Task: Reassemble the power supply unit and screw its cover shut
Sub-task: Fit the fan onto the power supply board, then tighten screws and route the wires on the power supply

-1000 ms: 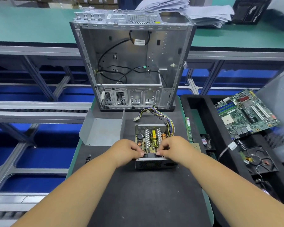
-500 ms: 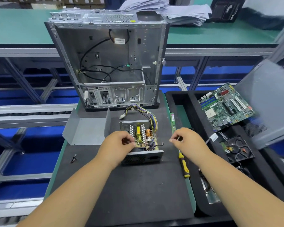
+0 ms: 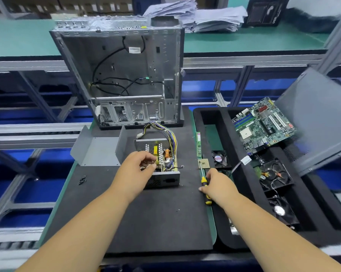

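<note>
PSU (image 3: 161,163) sits mid-frame on the mat (image 3: 161,218) w/ its cover (image 3: 98,150) just left, PC case (image 3: 124,75) standing behind it toward the top, screws (image 3: 82,180) lower left, screwdriver (image 3: 205,185) to its right by the mat edge, mobo (image 3: 264,124) in the tray (image 3: 224,193) far right.

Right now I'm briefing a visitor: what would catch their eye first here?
The empty silver metal computer case standing upright at the back of the mat. Before it, the open grey power supply box, circuit board bare, left hand on it. To its right, the right hand grasps a yellow-and-black screwdriver.
</note>
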`<state>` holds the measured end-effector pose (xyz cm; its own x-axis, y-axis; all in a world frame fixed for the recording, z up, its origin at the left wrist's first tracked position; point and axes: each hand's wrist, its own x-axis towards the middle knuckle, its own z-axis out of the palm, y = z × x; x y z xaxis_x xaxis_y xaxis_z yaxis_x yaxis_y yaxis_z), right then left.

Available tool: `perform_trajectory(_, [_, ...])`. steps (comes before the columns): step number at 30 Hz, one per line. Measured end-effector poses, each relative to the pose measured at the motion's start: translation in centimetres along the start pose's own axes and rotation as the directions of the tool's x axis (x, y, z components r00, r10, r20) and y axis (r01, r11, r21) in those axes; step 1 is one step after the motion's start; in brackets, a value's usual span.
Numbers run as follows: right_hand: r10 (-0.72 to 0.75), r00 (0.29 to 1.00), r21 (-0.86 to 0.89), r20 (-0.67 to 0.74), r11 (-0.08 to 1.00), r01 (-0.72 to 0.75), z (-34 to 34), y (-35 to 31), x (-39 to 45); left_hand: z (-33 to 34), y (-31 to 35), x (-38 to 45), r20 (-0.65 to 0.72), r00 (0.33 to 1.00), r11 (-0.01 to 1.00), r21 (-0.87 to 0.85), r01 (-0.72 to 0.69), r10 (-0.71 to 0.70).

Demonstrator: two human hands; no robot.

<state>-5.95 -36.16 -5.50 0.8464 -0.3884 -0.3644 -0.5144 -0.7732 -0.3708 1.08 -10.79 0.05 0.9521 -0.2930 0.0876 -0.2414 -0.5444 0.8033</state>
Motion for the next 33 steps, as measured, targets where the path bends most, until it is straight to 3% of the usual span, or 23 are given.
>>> perform_trajectory(6, [0.040,0.999,0.259,-0.006,0.965,-0.037,-0.4,0.7,0.4,-0.7,0.1,-2.8,-0.081,0.996,0.999,-0.017,0.031,-0.032])
perform_trajectory(10, [0.016,0.998,0.538,-0.068,0.843,0.024,-1.8,-0.7,0.1,-1.6,-0.1,-5.0,-0.147,0.985,0.993,-0.090,0.078,-0.090])
perform_trajectory(15, [-0.121,0.983,0.694,-0.135,0.697,0.181,-3.1,-4.7,-0.5,-3.0,-1.3,-6.3,-0.211,0.961,0.980,-0.133,0.151,-0.177])
perform_trajectory(21, [-0.267,0.957,0.695,-0.109,0.668,0.266,-3.4,-12.0,-2.2,-6.1,-4.0,-5.9,-0.266,0.934,0.970,-0.122,0.211,-0.237])
perform_trajectory(25, [-0.280,0.957,0.725,-0.073,0.644,0.244,-2.0,-16.4,-2.8,-9.1,-8.3,-5.8,-0.305,0.886,0.936,-0.057,0.348,-0.348])
perform_trajectory(30, [-0.317,0.948,0.763,0.006,0.615,0.201,0.9,-20.3,-2.8,-12.1,-13.8,-5.8,-0.350,0.764,0.840,-0.232,0.490,-0.542])
perform_trajectory(33, [-0.319,0.947,0.730,0.025,0.653,0.201,2.6,-22.0,-2.6,-13.0,-15.9,-5.1,-0.344,0.736,0.812,-0.272,0.516,-0.583])
